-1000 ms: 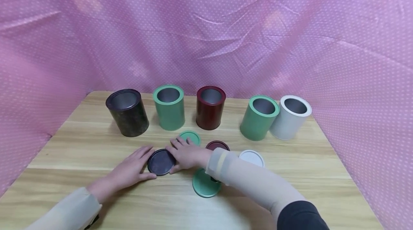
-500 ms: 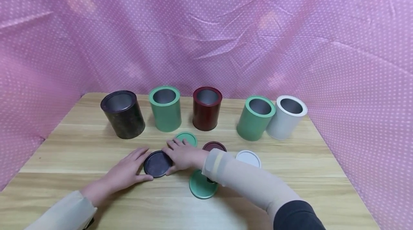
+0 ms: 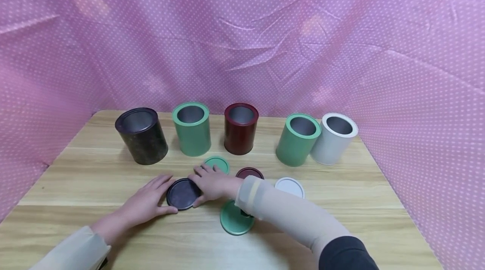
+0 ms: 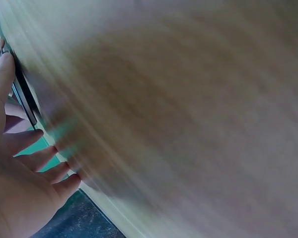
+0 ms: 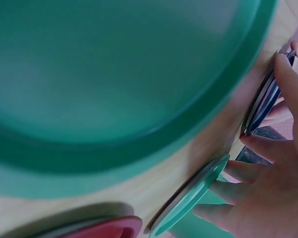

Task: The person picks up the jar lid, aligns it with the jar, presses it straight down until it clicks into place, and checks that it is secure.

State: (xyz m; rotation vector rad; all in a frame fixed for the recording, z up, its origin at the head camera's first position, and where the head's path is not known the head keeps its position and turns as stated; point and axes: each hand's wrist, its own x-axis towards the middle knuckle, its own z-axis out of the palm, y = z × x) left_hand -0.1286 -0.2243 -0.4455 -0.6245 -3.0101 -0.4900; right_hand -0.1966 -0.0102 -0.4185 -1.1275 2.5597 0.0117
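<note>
A black round lid [image 3: 183, 194] lies flat between both hands, close over the tabletop. My left hand [image 3: 145, 202] holds its left edge with thumb and index finger spread around the rim; the left wrist view has the lid's dark edge [image 4: 24, 99] between those fingertips. Across from it, my right hand [image 3: 214, 183] holds the right side of the rim the same way, other fingers fanned out. Part of a small green lid [image 3: 217, 164] is hidden behind the right fingers. Under the right wrist lies a second green lid [image 3: 235, 221], partly covered.
Along the back stand open cans: a black can [image 3: 145, 143], a green can [image 3: 195, 137], a dark red can [image 3: 240, 135], another green can [image 3: 295, 148] and a white can [image 3: 329, 150]. A red lid [image 3: 249, 173] and a white lid [image 3: 289, 185] lie beside the right forearm.
The head view has shifted slightly, so everything sits a little further left in the picture. Both hands keep their places on the black lid.
</note>
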